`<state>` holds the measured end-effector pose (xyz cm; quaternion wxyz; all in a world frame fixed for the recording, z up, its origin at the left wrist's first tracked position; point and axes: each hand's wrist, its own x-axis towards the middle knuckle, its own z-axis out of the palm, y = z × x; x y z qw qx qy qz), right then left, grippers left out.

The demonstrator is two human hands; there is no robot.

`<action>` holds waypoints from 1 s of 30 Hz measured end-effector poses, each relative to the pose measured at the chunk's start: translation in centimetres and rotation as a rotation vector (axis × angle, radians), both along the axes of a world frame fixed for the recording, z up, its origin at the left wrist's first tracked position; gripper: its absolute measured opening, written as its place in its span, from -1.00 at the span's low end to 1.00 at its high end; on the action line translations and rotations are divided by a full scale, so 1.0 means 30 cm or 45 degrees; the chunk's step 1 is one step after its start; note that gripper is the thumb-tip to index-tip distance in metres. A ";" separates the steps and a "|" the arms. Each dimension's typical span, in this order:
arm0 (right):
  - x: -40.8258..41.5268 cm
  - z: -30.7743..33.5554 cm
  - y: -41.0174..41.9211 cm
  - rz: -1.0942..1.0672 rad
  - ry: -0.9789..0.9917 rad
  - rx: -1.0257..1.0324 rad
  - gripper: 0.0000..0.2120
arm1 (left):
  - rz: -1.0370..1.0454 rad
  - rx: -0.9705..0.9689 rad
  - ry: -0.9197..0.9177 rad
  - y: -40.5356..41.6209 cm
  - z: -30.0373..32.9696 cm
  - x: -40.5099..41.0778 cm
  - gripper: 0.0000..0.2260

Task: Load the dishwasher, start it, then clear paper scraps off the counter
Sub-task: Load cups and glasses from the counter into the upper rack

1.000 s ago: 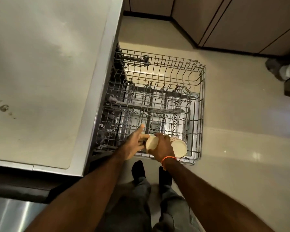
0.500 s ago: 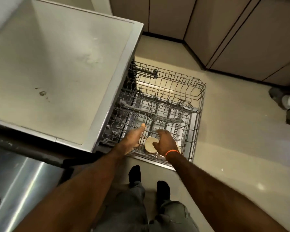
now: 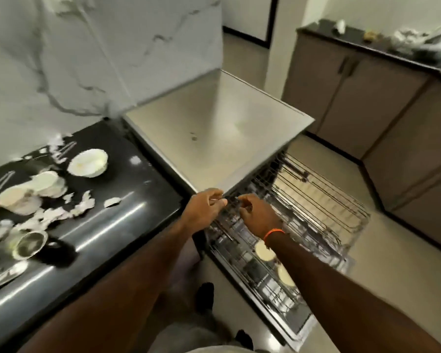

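Dishwasher [image 3: 219,138] sits at the end of the black counter [image 3: 127,200], steel top bare apart from a small dark mark. Its wire rack [image 3: 321,207] is pulled out over the floor to my right, with the lower rack showing beneath it.

I see two pale cups [image 3: 264,250] lying in the near part of the rack, one partly hidden under my right forearm, the other closer to me.

My left hand [image 3: 206,208] hangs at the front corner of the machine, fingers loosely curled, nothing in them. My right hand [image 3: 257,216] is over the near edge of the rack, fingers bent inward, fingertips close to the wires; I cannot tell whether they touch or pinch a wire, blur too heavy. Orange band [image 3: 274,233] on that wrist.

On the counter to my left: white bowls [image 3: 88,163], more pale crockery, a steel tumbler [image 3: 29,244] on its side, cutlery, and torn paper scraps [image 3: 79,206] scattered among them. Far counter [image 3: 382,44] across the room carries more clutter, too blurred to name.
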<state>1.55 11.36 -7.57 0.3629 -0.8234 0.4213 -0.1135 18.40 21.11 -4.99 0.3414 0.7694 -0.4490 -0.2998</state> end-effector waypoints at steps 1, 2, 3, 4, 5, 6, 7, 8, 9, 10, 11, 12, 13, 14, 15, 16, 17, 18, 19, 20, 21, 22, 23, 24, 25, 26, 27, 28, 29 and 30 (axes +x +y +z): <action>0.045 0.019 0.013 0.054 -0.016 -0.021 -0.68 | 0.075 -0.033 -0.008 0.046 0.020 0.038 -0.66; 0.093 0.042 0.028 0.102 -0.037 -0.038 -0.68 | 0.149 -0.060 -0.004 0.090 0.036 0.080 -0.66; 0.132 0.059 0.041 0.131 -0.063 -0.047 -0.69 | 0.215 -0.082 0.011 0.127 0.051 0.113 -0.67; 0.182 0.079 0.061 0.162 -0.098 -0.046 -0.70 | 0.292 -0.111 0.023 0.175 0.064 0.156 -0.67; 0.232 0.096 0.083 0.196 -0.139 -0.046 -0.71 | 0.366 -0.138 0.031 0.222 0.080 0.194 -0.67; 0.283 0.107 0.104 0.237 -0.170 -0.053 -0.73 | 0.437 -0.165 0.025 0.267 0.096 0.232 -0.67; 0.336 0.118 0.126 0.277 -0.191 -0.060 -0.74 | 0.497 -0.184 0.003 0.309 0.113 0.270 -0.67; 0.381 0.130 0.145 0.303 -0.203 -0.060 -0.74 | 0.541 -0.194 -0.024 0.344 0.127 0.303 -0.67; 0.436 0.142 0.168 0.336 -0.216 -0.057 -0.74 | 0.591 -0.201 -0.055 0.384 0.141 0.344 -0.67; 0.488 0.153 0.193 0.367 -0.230 -0.057 -0.74 | 0.639 -0.211 -0.088 0.422 0.152 0.384 -0.66; 0.544 0.161 0.219 0.397 -0.248 -0.055 -0.74 | 0.684 -0.222 -0.124 0.459 0.161 0.427 -0.66; 0.601 0.169 0.245 0.424 -0.265 -0.052 -0.74 | 0.723 -0.231 -0.156 0.494 0.166 0.474 -0.65; 0.651 0.175 0.267 0.447 -0.289 -0.044 -0.75 | 0.752 -0.230 -0.179 0.522 0.173 0.510 -0.65; 0.710 0.180 0.292 0.475 -0.310 -0.033 -0.75 | 0.783 -0.227 -0.200 0.553 0.179 0.556 -0.64; 0.768 0.180 0.315 0.507 -0.331 -0.022 -0.75 | 0.814 -0.221 -0.220 0.583 0.186 0.599 -0.63; 0.827 0.177 0.336 0.542 -0.339 -0.015 -0.74 | 0.844 -0.219 -0.235 0.611 0.189 0.645 -0.62; 0.888 0.175 0.356 0.577 -0.341 -0.001 -0.72 | 0.869 -0.215 -0.246 0.638 0.194 0.692 -0.61; 0.938 0.175 0.374 0.601 -0.339 0.010 -0.70 | 0.881 -0.210 -0.255 0.662 0.195 0.733 -0.61; 1.000 0.173 0.393 0.615 -0.333 0.019 -0.69 | 0.890 -0.193 -0.265 0.687 0.197 0.783 -0.60; 1.054 0.175 0.412 0.624 -0.323 0.028 -0.68 | 0.900 -0.187 -0.280 0.710 0.197 0.830 -0.60; 1.109 0.172 0.431 0.636 -0.309 0.040 -0.67 | 0.919 -0.176 -0.305 0.732 0.195 0.877 -0.60; 1.163 0.172 0.451 0.656 -0.291 0.050 -0.67 | 0.939 -0.169 -0.349 0.754 0.189 0.926 -0.59; 1.207 0.173 0.470 0.678 -0.276 0.053 -0.66 | 0.960 -0.155 -0.398 0.775 0.187 0.961 -0.57; 1.259 0.173 0.491 0.703 -0.261 0.054 -0.65 | 0.982 -0.139 -0.450 0.800 0.181 1.006 -0.55; 1.306 0.174 0.512 0.726 -0.250 0.053 -0.64 | 0.998 -0.117 -0.487 0.826 0.171 1.046 -0.53; 1.347 0.175 0.533 0.752 -0.238 0.050 -0.63 | 1.007 -0.092 -0.507 0.852 0.160 1.082 -0.50; 1.389 0.175 0.555 0.776 -0.222 0.049 -0.63 | 1.010 -0.063 -0.517 0.878 0.148 1.120 -0.48; 1.421 0.179 0.576 0.802 -0.205 0.045 -0.62 | 1.002 -0.038 -0.524 0.899 0.132 1.153 -0.46; 1.457 0.179 0.597 0.827 -0.186 0.049 -0.62 | 0.985 -0.015 -0.524 0.919 0.120 1.186 -0.45; 1.488 0.179 0.617 0.848 -0.166 0.056 -0.62 | 0.961 0.009 -0.511 0.933 0.109 1.217 -0.44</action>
